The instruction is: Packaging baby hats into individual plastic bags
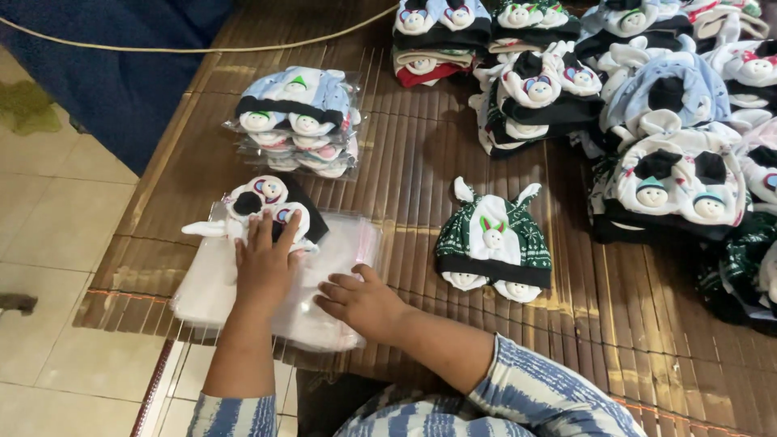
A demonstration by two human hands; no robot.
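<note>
My left hand [263, 263] lies flat on a small white and black baby hat [263, 202] with round face patches, pressing it onto a stack of clear plastic bags [210, 287]. My right hand [360, 299] rests on the right part of the same bag stack, fingers spread and pointing left, touching the top bag. A green patterned baby hat [494, 243] with white ears lies on the mat to the right of my right hand, apart from it.
A bamboo mat [405, 178] covers the floor. A pile of bagged hats [295, 121] sits beyond the bags. Several stacks of unbagged hats [639, 105] fill the right and back. Tiled floor [57, 226] lies left; a dark blue cloth [121, 73] and a cord [121, 47] are at the back left.
</note>
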